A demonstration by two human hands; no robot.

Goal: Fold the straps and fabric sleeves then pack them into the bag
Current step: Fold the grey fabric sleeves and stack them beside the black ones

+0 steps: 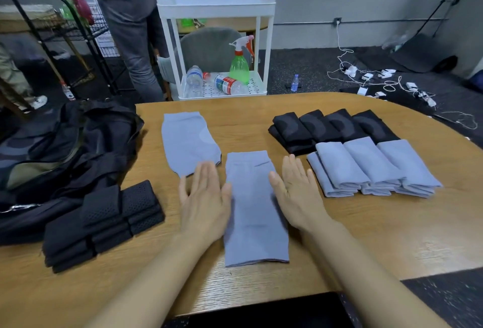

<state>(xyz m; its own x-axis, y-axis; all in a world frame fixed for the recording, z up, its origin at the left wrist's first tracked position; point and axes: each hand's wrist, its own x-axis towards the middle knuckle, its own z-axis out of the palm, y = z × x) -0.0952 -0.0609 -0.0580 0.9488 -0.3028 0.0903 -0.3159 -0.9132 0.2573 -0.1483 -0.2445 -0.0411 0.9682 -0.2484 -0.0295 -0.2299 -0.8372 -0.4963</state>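
Where carpet spreads, wooden table (366, 223) bears sleeves (373, 168).

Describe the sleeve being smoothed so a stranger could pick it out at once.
On the wooden table, look at the near middle, between the left hand and right hand. The blue sleeve lies there flat and full length. The other unfolded sleeve sits farther back, left.

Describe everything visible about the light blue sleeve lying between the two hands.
The light blue sleeve is a flat, unfolded tube of soft knit-looking fabric, lying lengthwise on the wooden table, one open end toward the person. A faint band crosses its far end. The left hand and right hand, fingers straight, lie along its two long edges. A second unfolded sleeve lies just beyond, apart.
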